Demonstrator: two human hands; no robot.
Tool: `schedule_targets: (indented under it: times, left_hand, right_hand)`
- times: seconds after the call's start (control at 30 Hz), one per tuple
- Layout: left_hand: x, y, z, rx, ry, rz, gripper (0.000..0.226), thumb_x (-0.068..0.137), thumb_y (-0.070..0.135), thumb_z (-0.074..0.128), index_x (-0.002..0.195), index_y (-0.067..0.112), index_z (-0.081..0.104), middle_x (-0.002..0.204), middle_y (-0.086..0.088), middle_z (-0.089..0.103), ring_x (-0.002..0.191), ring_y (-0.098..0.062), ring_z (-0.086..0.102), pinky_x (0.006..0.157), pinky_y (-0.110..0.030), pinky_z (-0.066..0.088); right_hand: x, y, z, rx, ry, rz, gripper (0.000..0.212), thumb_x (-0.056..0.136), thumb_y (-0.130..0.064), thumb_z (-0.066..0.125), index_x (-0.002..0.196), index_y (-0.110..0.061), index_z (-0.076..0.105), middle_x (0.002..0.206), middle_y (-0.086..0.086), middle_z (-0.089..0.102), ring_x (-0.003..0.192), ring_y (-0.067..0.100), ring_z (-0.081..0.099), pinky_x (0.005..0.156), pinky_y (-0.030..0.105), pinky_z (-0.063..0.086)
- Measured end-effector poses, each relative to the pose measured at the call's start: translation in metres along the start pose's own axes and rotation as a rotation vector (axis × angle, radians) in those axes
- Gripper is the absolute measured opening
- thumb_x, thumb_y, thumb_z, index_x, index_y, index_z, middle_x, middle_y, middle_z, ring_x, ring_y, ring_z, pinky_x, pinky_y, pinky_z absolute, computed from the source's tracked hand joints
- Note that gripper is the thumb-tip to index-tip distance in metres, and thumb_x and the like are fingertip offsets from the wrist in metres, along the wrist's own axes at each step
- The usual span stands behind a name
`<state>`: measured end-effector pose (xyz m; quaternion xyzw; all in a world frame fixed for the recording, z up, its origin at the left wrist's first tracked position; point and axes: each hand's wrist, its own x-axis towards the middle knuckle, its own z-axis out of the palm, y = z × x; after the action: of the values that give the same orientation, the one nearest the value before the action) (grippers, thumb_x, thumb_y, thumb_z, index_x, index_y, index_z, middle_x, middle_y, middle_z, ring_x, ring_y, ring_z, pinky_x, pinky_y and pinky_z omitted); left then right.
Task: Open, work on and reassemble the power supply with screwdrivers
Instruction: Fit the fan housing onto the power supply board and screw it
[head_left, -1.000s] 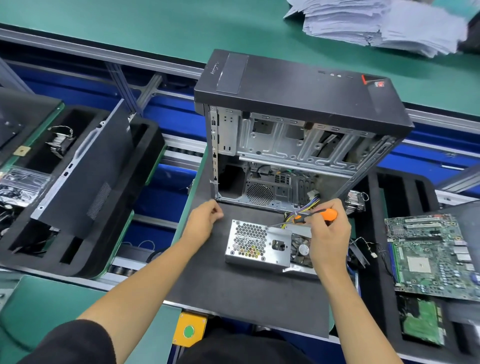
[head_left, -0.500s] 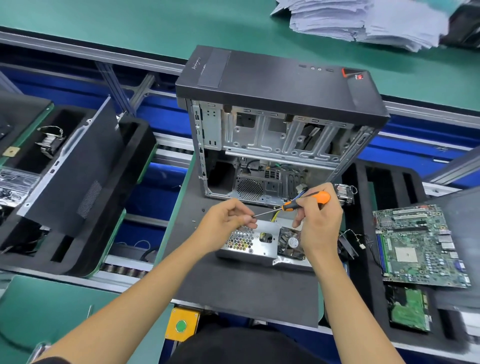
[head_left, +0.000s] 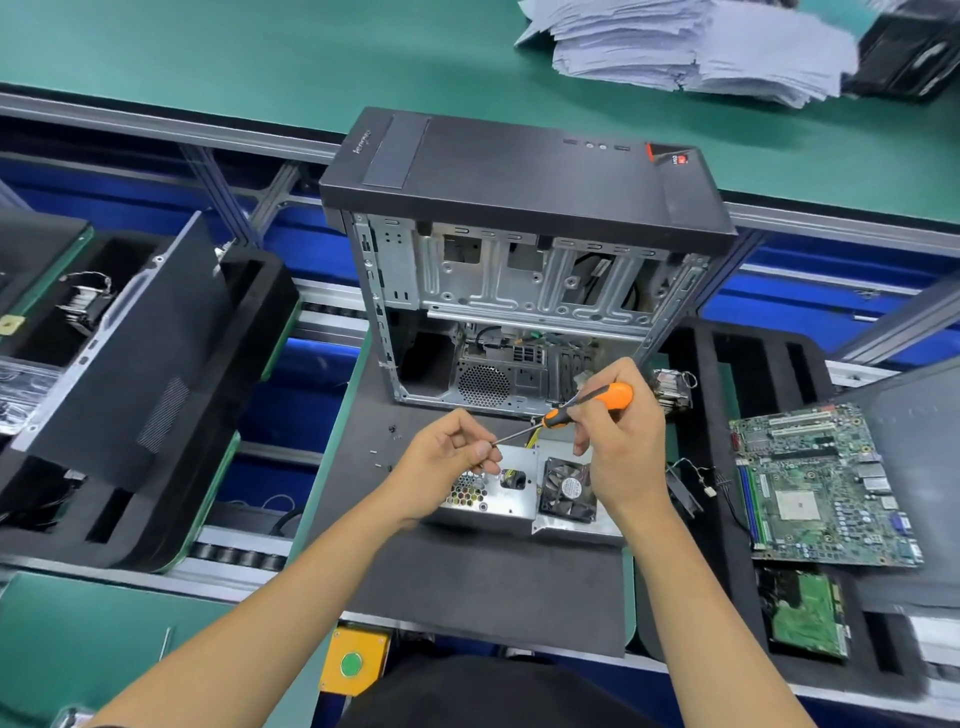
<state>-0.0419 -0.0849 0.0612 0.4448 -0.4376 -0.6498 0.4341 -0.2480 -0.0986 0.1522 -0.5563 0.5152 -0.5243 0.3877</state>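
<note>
- Power supply (head_left: 506, 493): silver metal box lying on the dark foam mat (head_left: 467, 582), just in front of the open computer case (head_left: 519, 270). Honeycomb vent at its left end, a small black fan (head_left: 569, 491) at its right end, yellow wires running from its back toward the case.
- Right hand (head_left: 621, 447): fingers curled round the orange handle of a screwdriver (head_left: 587, 405), held above the supply. The shaft slants down and to the left.
- Left hand (head_left: 449, 462): thumb and fingertips pinched together at the screwdriver tip, above the supply's left half. Whether a screw sits between the fingertips cannot be told; too small to make out.
- Loose small screws (head_left: 392, 430) lie on the mat, left of the left hand.
- Computer case stands upright at the mat's far edge, side panel off, bare metal bays and rear vent visible inside.
- Motherboard (head_left: 815, 483): green, lying flat on the black foam tray (head_left: 727, 364) to the right, well apart from the supply.
- Stack of white papers (head_left: 691, 47) on the green bench (head_left: 260, 57) behind the case.
- Yellow box with green button (head_left: 353, 662) at the near edge, below the mat.
</note>
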Motion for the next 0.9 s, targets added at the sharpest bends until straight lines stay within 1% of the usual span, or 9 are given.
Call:
schedule_targets:
  times: [0.17, 0.37, 0.43, 0.53, 0.6, 0.7, 0.8, 0.83, 0.9]
  left_hand:
    - [0.003, 0.002, 0.000, -0.087, -0.042, -0.006, 0.002, 0.100, 0.003, 0.060, 0.099, 0.005, 0.060, 0.084, -0.009, 0.071, 0.075, -0.017, 0.067, 0.074, -0.026, 0.054]
    - [0.006, 0.004, 0.003, -0.076, -0.092, -0.016, 0.007, 0.095, 0.011, 0.065, 0.098, 0.006, 0.061, 0.084, -0.008, 0.071, 0.075, -0.018, 0.067, 0.075, -0.027, 0.055]
    - [0.007, 0.003, 0.004, -0.060, -0.090, -0.008, 0.007, 0.095, 0.011, 0.064, 0.099, 0.006, 0.061, 0.083, -0.008, 0.071, 0.075, -0.018, 0.067, 0.075, -0.027, 0.055]
    - [0.008, 0.000, 0.002, -0.026, -0.091, 0.003, 0.003, 0.100, 0.004, 0.059, 0.100, 0.006, 0.061, 0.083, -0.007, 0.070, 0.076, -0.017, 0.067, 0.076, -0.026, 0.055]
    - [0.010, -0.002, 0.001, 0.026, -0.113, 0.005, 0.009, 0.102, 0.003, 0.056, 0.100, 0.009, 0.063, 0.084, -0.007, 0.070, 0.079, -0.018, 0.067, 0.077, -0.028, 0.054]
    - [0.013, -0.001, 0.001, 0.053, -0.145, 0.002, 0.015, 0.104, 0.024, 0.055, 0.110, 0.013, 0.062, 0.093, -0.010, 0.073, 0.082, -0.021, 0.071, 0.076, -0.029, 0.054]
    - [0.015, 0.001, -0.002, -0.016, -0.179, -0.050, 0.070, 0.093, 0.071, 0.048, 0.127, 0.010, 0.056, 0.111, -0.019, 0.073, 0.087, -0.028, 0.074, 0.072, -0.028, 0.055]
    - [0.016, 0.001, -0.005, -0.004, -0.175, -0.051, 0.078, 0.089, 0.078, 0.046, 0.128, 0.011, 0.055, 0.113, -0.020, 0.073, 0.087, -0.030, 0.074, 0.070, -0.028, 0.054]
    - [0.018, 0.000, -0.007, 0.189, -0.100, 0.014, 0.060, 0.092, 0.073, 0.049, 0.122, 0.021, 0.060, 0.110, -0.012, 0.074, 0.091, -0.027, 0.072, 0.070, -0.030, 0.053]
  right_hand:
    - [0.003, 0.003, -0.008, 0.021, -0.057, -0.014, 0.008, 0.073, -0.015, 0.055, 0.079, -0.019, 0.052, 0.056, 0.006, 0.049, 0.049, 0.019, 0.046, 0.046, 0.035, 0.041]
    - [0.005, 0.004, -0.013, -0.009, -0.091, -0.024, 0.008, 0.071, -0.018, 0.056, 0.078, -0.021, 0.054, 0.064, 0.015, 0.051, 0.053, 0.027, 0.046, 0.050, 0.033, 0.042]
    - [0.007, 0.003, -0.016, -0.019, -0.132, -0.022, 0.010, 0.072, -0.015, 0.056, 0.078, -0.023, 0.056, 0.065, 0.009, 0.052, 0.053, 0.023, 0.050, 0.049, 0.037, 0.044]
    - [0.010, 0.001, -0.018, -0.141, -0.212, -0.070, 0.012, 0.072, -0.018, 0.055, 0.078, -0.028, 0.056, 0.061, 0.006, 0.054, 0.054, 0.034, 0.051, 0.049, 0.052, 0.046]
    - [0.011, 0.000, -0.017, -0.179, -0.223, -0.088, 0.010, 0.071, -0.022, 0.054, 0.077, -0.030, 0.055, 0.059, 0.003, 0.055, 0.054, 0.037, 0.050, 0.051, 0.055, 0.046]
    - [0.014, -0.001, -0.015, -0.136, -0.198, -0.083, 0.012, 0.071, -0.020, 0.054, 0.077, -0.031, 0.055, 0.062, 0.003, 0.056, 0.053, 0.025, 0.054, 0.049, 0.050, 0.049]
    - [0.019, -0.002, -0.018, -0.023, -0.163, -0.063, 0.012, 0.069, -0.019, 0.054, 0.078, -0.027, 0.057, 0.062, 0.007, 0.053, 0.051, 0.019, 0.053, 0.046, 0.032, 0.046]
    - [0.021, -0.002, -0.020, 0.013, -0.148, -0.053, 0.012, 0.068, -0.019, 0.055, 0.078, -0.024, 0.057, 0.063, 0.011, 0.051, 0.050, 0.021, 0.051, 0.046, 0.029, 0.045]
    - [0.024, -0.002, -0.025, 0.054, -0.127, -0.044, 0.009, 0.068, -0.017, 0.055, 0.077, -0.020, 0.056, 0.065, 0.020, 0.049, 0.049, 0.032, 0.044, 0.044, 0.028, 0.042]
